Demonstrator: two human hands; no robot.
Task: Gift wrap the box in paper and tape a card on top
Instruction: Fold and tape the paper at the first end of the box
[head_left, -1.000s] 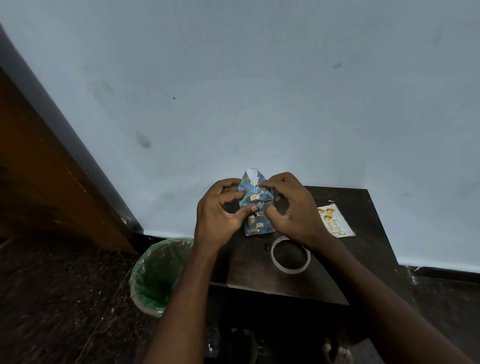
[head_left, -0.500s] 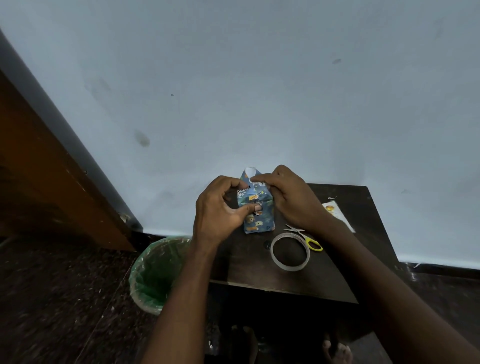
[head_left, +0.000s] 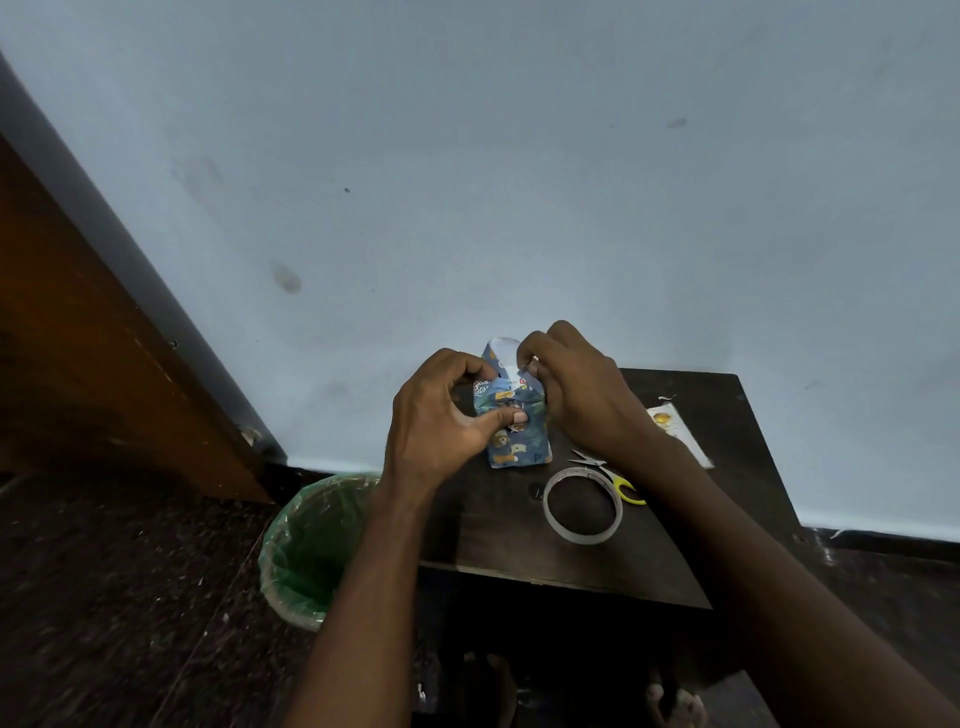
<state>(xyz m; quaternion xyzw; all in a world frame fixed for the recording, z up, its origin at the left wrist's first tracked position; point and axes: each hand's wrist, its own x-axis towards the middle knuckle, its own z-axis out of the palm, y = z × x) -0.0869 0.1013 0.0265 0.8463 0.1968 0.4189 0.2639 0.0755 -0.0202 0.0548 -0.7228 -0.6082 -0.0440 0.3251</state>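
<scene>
A small box (head_left: 517, 421) wrapped in blue paper printed with cartoon animals stands upright on the dark wooden counter (head_left: 498, 530), near its far edge by the pale blue wall (head_left: 519, 156). The left hand (head_left: 441, 415) has its grip clasped on the box's left side, the thumb pressed flat across the printed front and the fingers curled round the top corner. The right hand (head_left: 576, 389) has its grip on the upper right, fingertips pinching the loose paper flap whose white underside sticks up above the box. Just in front of the box lies a roll of clear tape (head_left: 582, 506), flat on the counter, and touching its far right rim is a small pair of scissors with yellow handles (head_left: 621, 480). A card (head_left: 675, 426) with a yellow design lies farther right, partly hidden by the right forearm. Beside the counter on the dark floor stands a bin lined with a green bag (head_left: 311, 551).
</scene>
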